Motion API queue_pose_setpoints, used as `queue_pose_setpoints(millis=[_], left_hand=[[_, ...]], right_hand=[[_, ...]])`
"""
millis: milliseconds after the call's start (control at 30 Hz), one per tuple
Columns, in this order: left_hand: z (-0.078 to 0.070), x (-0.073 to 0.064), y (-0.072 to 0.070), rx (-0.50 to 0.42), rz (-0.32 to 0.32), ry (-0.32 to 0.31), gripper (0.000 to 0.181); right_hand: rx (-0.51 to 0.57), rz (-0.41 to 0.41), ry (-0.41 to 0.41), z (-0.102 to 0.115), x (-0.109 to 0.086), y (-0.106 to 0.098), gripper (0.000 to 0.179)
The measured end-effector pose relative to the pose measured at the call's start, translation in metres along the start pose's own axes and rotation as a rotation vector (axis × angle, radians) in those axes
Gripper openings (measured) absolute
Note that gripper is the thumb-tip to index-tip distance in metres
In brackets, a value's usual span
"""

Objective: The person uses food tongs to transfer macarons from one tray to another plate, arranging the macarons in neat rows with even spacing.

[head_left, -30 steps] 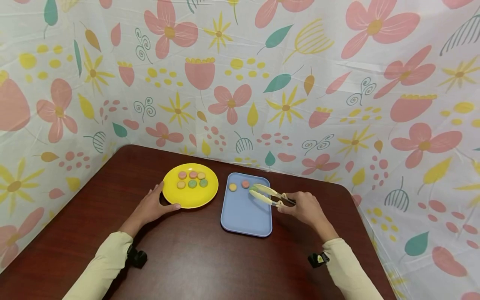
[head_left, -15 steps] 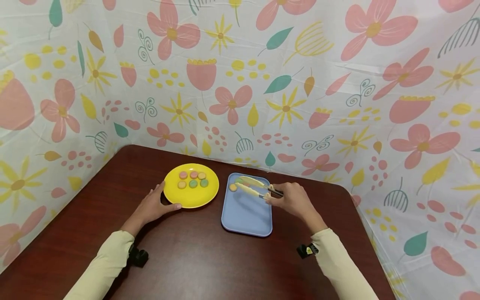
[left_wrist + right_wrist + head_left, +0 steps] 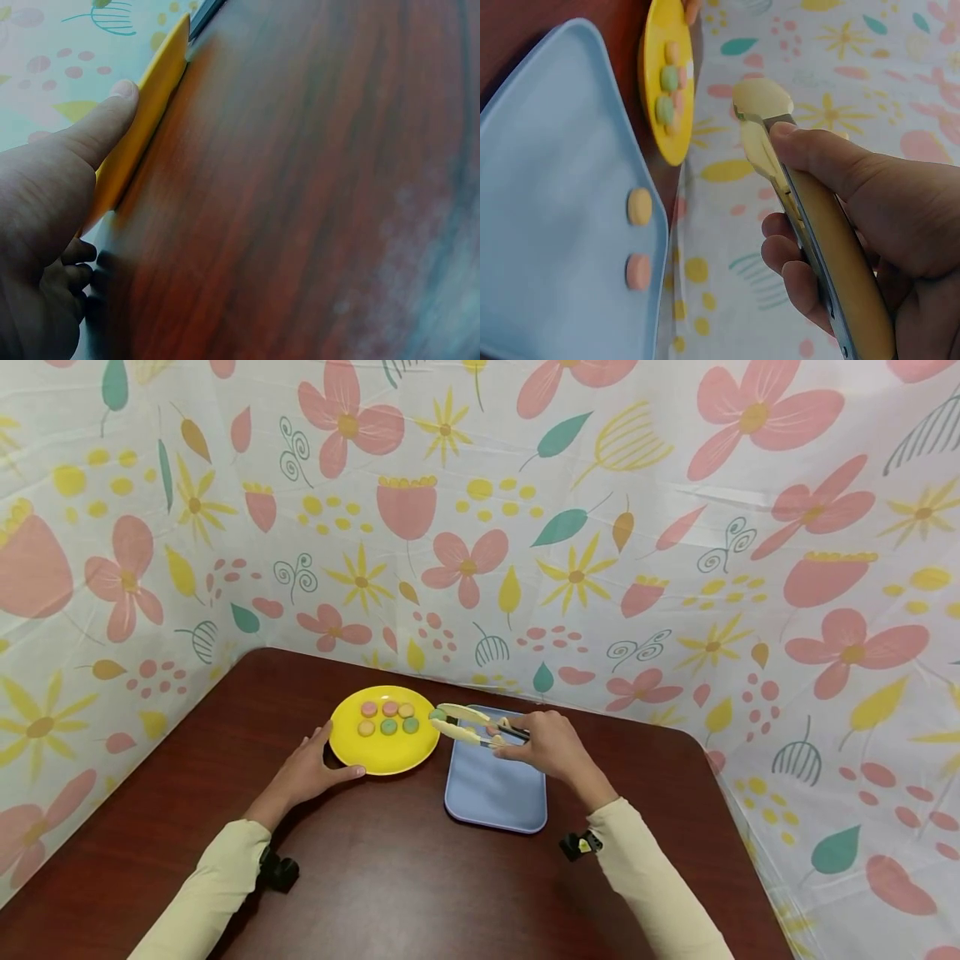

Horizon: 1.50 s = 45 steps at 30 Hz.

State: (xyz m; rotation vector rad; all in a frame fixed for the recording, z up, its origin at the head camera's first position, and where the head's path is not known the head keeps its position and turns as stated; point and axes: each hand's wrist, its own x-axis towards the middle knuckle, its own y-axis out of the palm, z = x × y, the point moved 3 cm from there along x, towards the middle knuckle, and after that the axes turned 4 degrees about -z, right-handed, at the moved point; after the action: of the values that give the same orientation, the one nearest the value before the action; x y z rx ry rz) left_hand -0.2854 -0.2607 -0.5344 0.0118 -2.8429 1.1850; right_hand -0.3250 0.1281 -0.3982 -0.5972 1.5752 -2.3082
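My left hand (image 3: 300,774) rests at the left rim of a round yellow plate (image 3: 386,758), thumb along the front edge and fingers spread to the side. Several pink, yellow and green macarons (image 3: 388,727) lie on the plate in two rows. With my right hand (image 3: 553,745) I grip tongs (image 3: 459,733) that have cream tips and dark handles. A green macaron (image 3: 437,716) sits between the tips, close to the plate's right rim. Below the tongs is a blue tray (image 3: 495,793). One yellow macaron (image 3: 639,206) and one pink macaron (image 3: 638,271) lie on it.
The plate and tray stand side by side on a dark brown wooden table (image 3: 375,877). A flower-patterned cloth (image 3: 480,543) hangs behind the table and along its sides. Small black cameras (image 3: 279,870) are strapped to both wrists.
My right hand has moved left with the tongs, carrying the green macaron from over the tray to the plate's right edge. The left hand stays at the plate.
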Motion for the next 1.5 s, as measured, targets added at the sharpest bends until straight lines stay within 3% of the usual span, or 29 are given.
queue_pose_setpoints(millis=[667, 967, 1200, 1500], left_hand=[[0.002, 0.0, 0.0, 0.02, 0.005, -0.029, 0.128], [0.001, 0.0, 0.0, 0.02, 0.011, -0.03, 0.128], [0.001, 0.001, 0.0, 0.025, 0.014, -0.038, 0.128], [0.003, 0.003, 0.002, 0.018, 0.018, -0.04, 0.129]], right_hand=[[0.052, 0.057, -0.128, 0.051, 0.033, 0.025, 0.048], [-0.019, 0.096, -0.133, 0.058, 0.041, 0.048, 0.058], [-0.04, 0.092, -0.175, 0.065, 0.046, 0.059, 0.051], [-0.026, 0.097, -0.154, 0.067, 0.049, 0.076, 0.052]])
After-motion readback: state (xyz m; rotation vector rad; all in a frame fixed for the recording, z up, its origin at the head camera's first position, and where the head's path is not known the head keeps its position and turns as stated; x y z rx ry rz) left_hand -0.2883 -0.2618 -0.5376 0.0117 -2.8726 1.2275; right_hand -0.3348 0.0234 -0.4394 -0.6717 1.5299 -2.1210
